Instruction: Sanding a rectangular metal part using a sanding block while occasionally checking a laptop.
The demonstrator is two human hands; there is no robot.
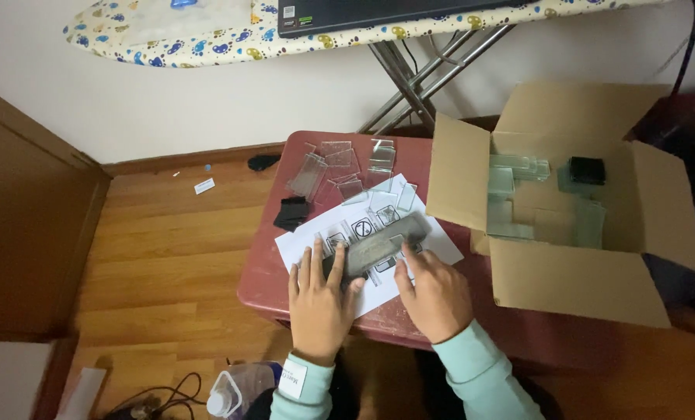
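My left hand (316, 299) and my right hand (433, 292) rest on a white printed sheet (305, 243) that lies on a small dark red table (266, 276). Between them lies a long clear plastic holder with a dark base (375, 247). Fingers of both hands touch it, the left at its near end, the right at its side. Several clear plastic pieces (340, 167) lie scattered on the far part of the table. A small black block (291, 212) sits by the sheet's left corner.
An open cardboard box (573, 284) with clear pieces and a black block inside stands to the right. An ironing board (207, 35) with metal legs stands behind the table. A plastic bottle (235, 390) and cables lie on the wooden floor.
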